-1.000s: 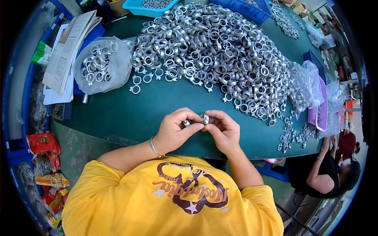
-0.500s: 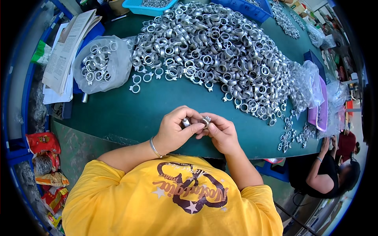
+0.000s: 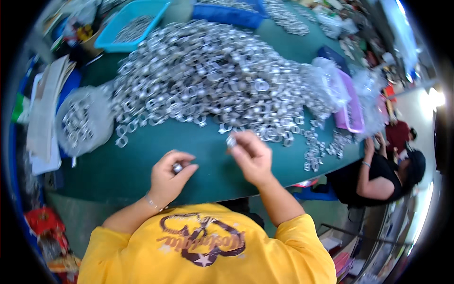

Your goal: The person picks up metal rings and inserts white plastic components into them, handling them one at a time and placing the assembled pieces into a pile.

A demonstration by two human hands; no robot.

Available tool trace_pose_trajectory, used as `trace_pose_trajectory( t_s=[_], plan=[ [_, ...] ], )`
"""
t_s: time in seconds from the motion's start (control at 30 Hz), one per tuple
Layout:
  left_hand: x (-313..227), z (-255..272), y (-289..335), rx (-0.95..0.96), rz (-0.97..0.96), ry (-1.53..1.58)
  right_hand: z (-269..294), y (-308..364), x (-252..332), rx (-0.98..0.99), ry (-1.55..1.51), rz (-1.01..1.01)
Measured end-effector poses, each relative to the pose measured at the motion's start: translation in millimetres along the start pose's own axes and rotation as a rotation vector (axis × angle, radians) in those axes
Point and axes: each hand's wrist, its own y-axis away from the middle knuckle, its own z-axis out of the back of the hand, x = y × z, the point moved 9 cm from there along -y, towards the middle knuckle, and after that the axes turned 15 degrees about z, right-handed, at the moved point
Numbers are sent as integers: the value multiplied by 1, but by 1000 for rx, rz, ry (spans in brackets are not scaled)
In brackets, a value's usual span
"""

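Note:
A large heap of silvery metal ring clamps (image 3: 203, 71) covers the middle of the green table (image 3: 137, 165). My right hand (image 3: 255, 158) is raised near the heap's front edge, pinching one metal ring clamp (image 3: 231, 141) between thumb and fingers. Lower and to the left, my left hand (image 3: 169, 177) is closed around a small metal cylinder (image 3: 177, 167), of which only the shiny end shows. My two hands are apart. Motion blurs the picture, so fine detail on the clamp is lost.
A clear plastic bag (image 3: 100, 135) of ring clamps lies at the left beside stacked papers (image 3: 46, 111). Behind the heap are a turquoise tray (image 3: 109, 46) and a blue bin (image 3: 227, 15). A purple basket (image 3: 351, 102) stands right; another person (image 3: 378, 177) sits beyond it.
My hands were together, working on a ring clamp; now they have separated. The right moved toward the heap with the clamp, the left drew back leftward with the cylinder. The view has shifted.

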Motion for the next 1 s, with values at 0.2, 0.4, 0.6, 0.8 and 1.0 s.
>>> trace_pose_trajectory(
  t_s=[0.2, 0.4, 0.6, 0.8, 1.0],
  plan=[
    [6, -4, 1, 53, 25, 137, 210, -70, 76, -651, 1180, 546],
    [5, -7, 3, 53, 9, 102, 213, -88, 29, -338, 1290, 415],
    [5, -12, 3, 135, 28, 0, 49, -78, 9, 130, 1161, 430],
    [14, -9, 3, 121, 67, 12, -2, -112, 9, 137, 1155, 537],
    [12, -19, 1, 166, 76, -45, -101, -101, -11, 468, 918, 689]
  ],
)
